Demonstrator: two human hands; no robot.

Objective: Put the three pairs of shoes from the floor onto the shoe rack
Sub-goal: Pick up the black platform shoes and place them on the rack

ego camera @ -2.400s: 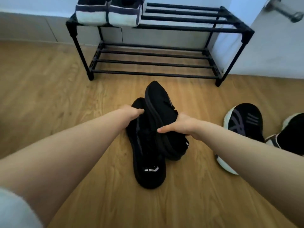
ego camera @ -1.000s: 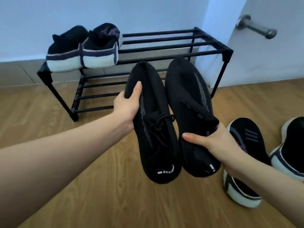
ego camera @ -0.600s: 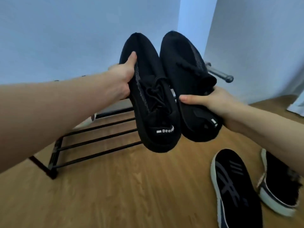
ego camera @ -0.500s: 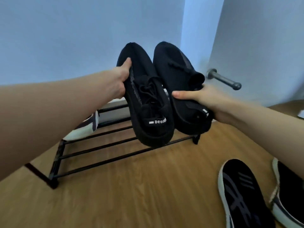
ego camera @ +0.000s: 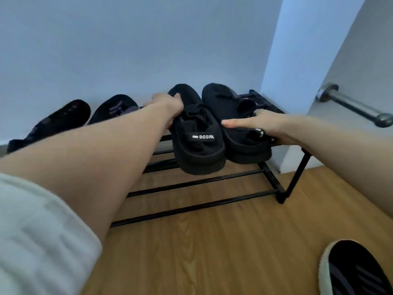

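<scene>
On the rack's top tier, in my head view, I have the two black knit shoes side by side, heels toward me and overhanging the front bar. My left hand [ego camera: 170, 105] is wrapped around the left black shoe [ego camera: 197, 133] near its toe, fingers curled over the upper; the heel tab reads "DESIG" in white. My right hand [ego camera: 261, 124] grips the right black shoe [ego camera: 231, 109] at the collar and heel, thumb stretched across the top, the other fingers hidden on the far side. Both shoes sit at the right end of the shoe rack [ego camera: 274, 182], whether fully resting on the bars I cannot tell. Farther left on the same tier I see a dark pair of sneakers [ego camera: 89, 116], partly hidden behind my left forearm. Down on the wooden floor [ego camera: 212, 252], at the lower right corner, a black sneaker with a white sole [ego camera: 353, 271] lies well apart from the rack. A metal door handle [ego camera: 353, 107] juts out at right.
</scene>
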